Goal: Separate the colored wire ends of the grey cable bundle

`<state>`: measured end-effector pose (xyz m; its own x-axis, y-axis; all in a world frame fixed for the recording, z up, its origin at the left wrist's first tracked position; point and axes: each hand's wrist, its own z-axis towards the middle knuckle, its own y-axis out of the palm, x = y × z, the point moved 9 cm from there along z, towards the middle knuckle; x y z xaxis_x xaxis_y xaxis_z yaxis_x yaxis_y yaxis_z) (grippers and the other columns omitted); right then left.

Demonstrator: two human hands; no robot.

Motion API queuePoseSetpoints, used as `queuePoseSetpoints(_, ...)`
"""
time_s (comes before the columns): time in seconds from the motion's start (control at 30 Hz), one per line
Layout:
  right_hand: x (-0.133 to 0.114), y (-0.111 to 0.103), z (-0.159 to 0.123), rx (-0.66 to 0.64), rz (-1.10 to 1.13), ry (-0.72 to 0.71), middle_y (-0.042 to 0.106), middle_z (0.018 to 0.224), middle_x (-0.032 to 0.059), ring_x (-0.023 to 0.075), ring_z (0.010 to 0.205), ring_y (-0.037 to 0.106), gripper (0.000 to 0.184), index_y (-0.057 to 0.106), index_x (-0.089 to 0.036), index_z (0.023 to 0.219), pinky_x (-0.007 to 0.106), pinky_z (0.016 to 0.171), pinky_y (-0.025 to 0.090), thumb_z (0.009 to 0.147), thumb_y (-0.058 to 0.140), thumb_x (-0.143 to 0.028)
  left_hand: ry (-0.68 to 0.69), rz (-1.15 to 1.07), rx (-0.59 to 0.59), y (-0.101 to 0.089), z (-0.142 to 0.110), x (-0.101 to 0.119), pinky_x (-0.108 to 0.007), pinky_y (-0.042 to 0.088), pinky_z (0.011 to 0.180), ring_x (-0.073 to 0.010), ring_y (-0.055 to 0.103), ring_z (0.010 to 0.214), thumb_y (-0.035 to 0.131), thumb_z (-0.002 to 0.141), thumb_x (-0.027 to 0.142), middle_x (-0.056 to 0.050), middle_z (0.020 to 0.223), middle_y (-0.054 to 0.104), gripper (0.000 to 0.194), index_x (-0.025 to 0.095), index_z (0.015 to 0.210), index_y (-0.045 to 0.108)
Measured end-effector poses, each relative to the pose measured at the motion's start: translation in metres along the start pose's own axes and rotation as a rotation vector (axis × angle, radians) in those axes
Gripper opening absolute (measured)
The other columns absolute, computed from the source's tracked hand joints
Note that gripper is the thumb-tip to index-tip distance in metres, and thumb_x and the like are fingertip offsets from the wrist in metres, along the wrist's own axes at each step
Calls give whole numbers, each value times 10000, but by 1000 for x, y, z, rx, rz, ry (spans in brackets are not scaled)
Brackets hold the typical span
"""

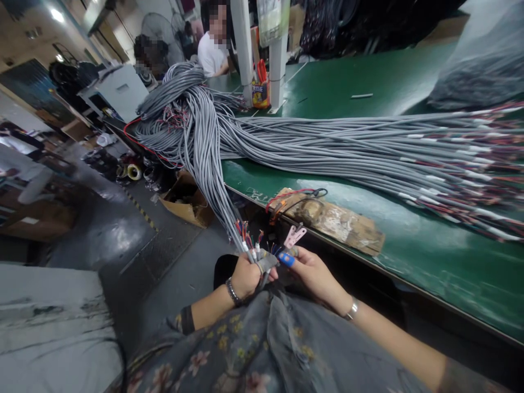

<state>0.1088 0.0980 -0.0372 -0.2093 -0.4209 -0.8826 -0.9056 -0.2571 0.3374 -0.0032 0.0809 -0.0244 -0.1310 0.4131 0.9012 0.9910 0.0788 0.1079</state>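
My left hand [250,274] is closed round several grey cables whose stripped ends, with coloured wires [245,234] and white sleeves, stick up beside the thumb. Grey wrapping covers that thumb. Close beside it, my right hand [311,271] is pinched at thin dark wires [275,250], with blue tape on a finger. A pink clip-like tool [295,236] pokes out above the right fingers; whether they hold it or it lies behind them I cannot tell. From the left hand the grey cables [207,147] run up to a large heap on the bench.
Long grey cables [327,143] with bared coloured ends lie across the green bench [409,262]. A worn wooden block [339,221] sits at its near edge. A cardboard box [186,199] stands on the floor. Another person [213,54] is behind the bench.
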Motion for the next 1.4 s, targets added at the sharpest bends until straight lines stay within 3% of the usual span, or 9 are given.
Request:
queuePoseSetpoints(0.27, -7, 0, -8, -91, 43, -45, 510, 556, -31, 90, 501, 397, 411, 619, -183, 678, 240, 490, 351, 627, 772, -561, 63, -49, -54, 1, 0, 7, -200, 349, 400, -74, 445, 350, 765, 590, 521, -4, 375, 517, 460, 138, 443, 557)
queuePoseSetpoints(0.4, -12, -11, -3, -91, 220, -38, 554, 611, -2, 104, 534, 435, 483, 648, -182, 715, 249, 519, 396, 687, 667, -664, -18, -131, -182, 7, 1, 13, -203, 302, 359, -70, 401, 304, 811, 483, 505, 3, 345, 498, 451, 141, 453, 547)
queuePoseSetpoints(0.5, -11, -15, 9, -85, 334, 20, 630, 734, 30, 117, 581, 498, 543, 686, -192, 788, 250, 549, 438, 622, 683, -709, -93, -119, -307, 17, 3, 15, -208, 283, 338, -74, 390, 279, 828, 440, 498, -8, 331, 497, 454, 129, 471, 565)
queuePoseSetpoints(0.6, -16, -13, 21, -74, 361, 0, 642, 731, 23, 125, 605, 522, 526, 710, -196, 810, 252, 582, 455, 594, 729, -675, -142, -114, -363, 25, 7, 15, -210, 296, 336, -75, 388, 273, 833, 439, 483, -7, 332, 497, 450, 130, 470, 555)
queuePoseSetpoints(0.97, -25, -8, 24, 25, 464, -80, 616, 623, -14, 118, 586, 503, 419, 709, -191, 721, 251, 592, 434, 571, 808, -569, -244, -103, -404, 36, 17, 4, -193, 233, 309, -78, 389, 259, 817, 457, 376, -3, 325, 489, 368, 137, 482, 538)
queuePoseSetpoints(1.13, -21, -3, 24, -43, 499, -47, 635, 647, -8, 120, 564, 515, 409, 696, -198, 738, 262, 582, 444, 643, 754, -592, -257, -92, -379, 34, 15, 4, -195, 241, 305, -82, 386, 251, 822, 435, 373, 0, 318, 490, 370, 141, 488, 539)
queuePoseSetpoints(1.4, -14, -1, 21, -113, 559, 30, 655, 704, 10, 125, 604, 560, 358, 673, -200, 759, 258, 594, 469, 720, 712, -553, -142, -62, -349, 27, 1, 13, -205, 266, 333, -72, 395, 277, 815, 459, 464, -8, 335, 502, 425, 130, 469, 552)
